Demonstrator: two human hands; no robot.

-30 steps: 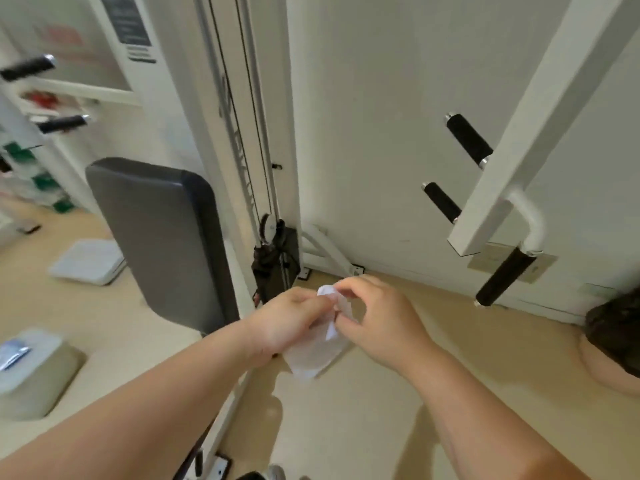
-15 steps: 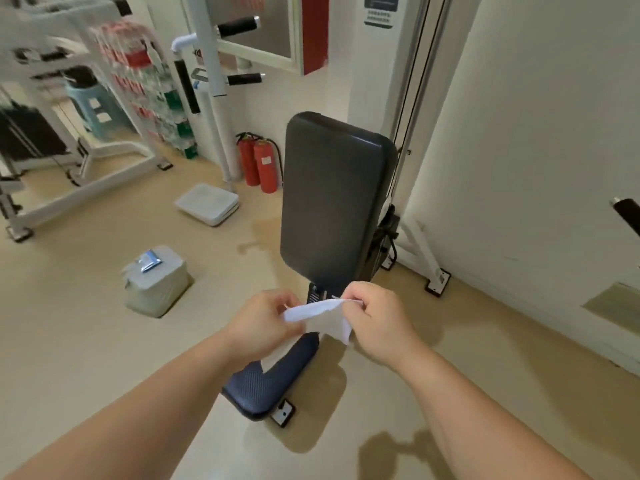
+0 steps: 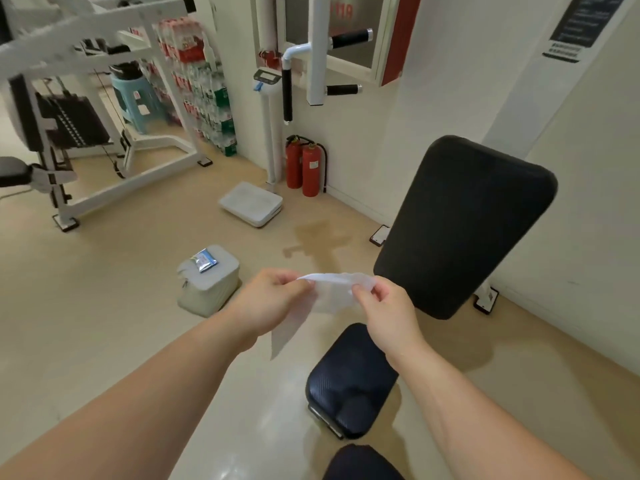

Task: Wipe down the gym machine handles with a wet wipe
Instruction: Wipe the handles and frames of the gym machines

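A white wet wipe is stretched out between both my hands in front of me, one corner hanging down. My left hand pinches its left edge and my right hand pinches its right edge. The machine's black handles are up on the white arm at the back: an upper horizontal handle, a lower horizontal handle and a vertical handle. My hands are well below and in front of them, not touching the machine.
The black backrest pad stands to the right, its dark seat below my hands. On the floor are a white box with a wipe packet, a scale and two red fire extinguishers. Another white machine stands left.
My view has swung left, away from the wall and cable column, bringing the left handles and floor into sight. My hands have pulled the wipe open wider between them.
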